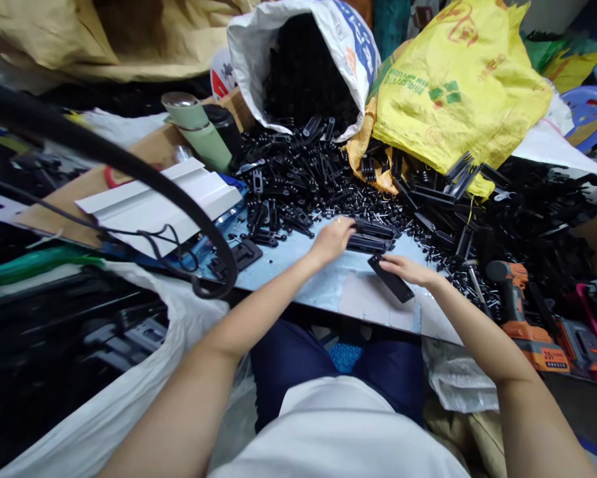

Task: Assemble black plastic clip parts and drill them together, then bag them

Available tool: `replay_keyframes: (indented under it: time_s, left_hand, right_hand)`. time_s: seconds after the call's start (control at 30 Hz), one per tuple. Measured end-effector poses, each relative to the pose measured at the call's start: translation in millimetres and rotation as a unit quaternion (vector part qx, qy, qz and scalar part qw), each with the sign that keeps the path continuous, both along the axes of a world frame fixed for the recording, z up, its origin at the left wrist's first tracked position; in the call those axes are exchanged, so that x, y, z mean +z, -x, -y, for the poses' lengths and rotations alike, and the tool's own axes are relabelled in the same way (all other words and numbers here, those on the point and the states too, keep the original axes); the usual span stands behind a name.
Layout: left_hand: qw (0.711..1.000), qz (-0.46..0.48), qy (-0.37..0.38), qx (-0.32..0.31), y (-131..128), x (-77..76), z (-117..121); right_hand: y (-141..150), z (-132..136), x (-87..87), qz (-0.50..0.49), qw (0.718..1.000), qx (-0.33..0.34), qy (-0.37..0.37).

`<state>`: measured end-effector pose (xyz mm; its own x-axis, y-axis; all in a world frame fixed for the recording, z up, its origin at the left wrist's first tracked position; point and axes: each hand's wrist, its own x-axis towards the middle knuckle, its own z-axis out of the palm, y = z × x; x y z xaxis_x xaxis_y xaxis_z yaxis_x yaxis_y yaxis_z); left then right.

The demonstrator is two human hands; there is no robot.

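Note:
My right hand [408,269] pinches a flat black rectangular plastic piece [392,280] by its upper edge, holding it at a slant over the table's front part. Farther left, my left hand [332,240] has its fingers bent together at the left end of the long black plastic parts [375,234], which lie side by side on the light blue tabletop [323,279]. Its fingertips close on the end of one of them, though the exact grip is partly hidden. Behind both hands spreads a pile of small black parts [308,166] and loose screws [378,202].
A white sack [248,60] spills black parts at the back, beside a yellow bag [467,86]. An orange cordless drill [520,318] stands at right. A black curved arm [178,199] crosses the left side, before a green flask [203,133] and white folded sheet [163,199].

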<state>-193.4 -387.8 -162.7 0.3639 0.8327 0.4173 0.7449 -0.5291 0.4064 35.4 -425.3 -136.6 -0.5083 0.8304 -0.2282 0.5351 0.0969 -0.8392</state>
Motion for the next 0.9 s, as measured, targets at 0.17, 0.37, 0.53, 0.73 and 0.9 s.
replay_keyframes:
  time_s: [0.17,0.37,0.53,0.73,0.9]
  left_hand:
    - [0.996,0.005,0.039,-0.081,-25,-33.8,110]
    - [0.996,0.049,0.059,-0.044,-32,-47.9,136]
    - [0.994,0.031,0.08,-0.063,-33,-41.0,131]
    - [0.989,-0.031,0.14,-0.039,-40,-27.6,127]
    - [0.978,0.014,0.201,-0.056,-39,-29.2,121]
  right_hand:
    - [-28,42,-24.6,0.16,0.958,-0.083,-0.222]
    - [-9,92,-31.8,0.078,0.947,-0.173,-0.26]
    - [19,113,-44.5,0.015,0.96,-0.19,-0.204]
    - [31,111,-52.5,-0.014,0.961,-0.197,-0.193]
    - [38,110,-49.2,-0.018,0.963,-0.194,-0.189]
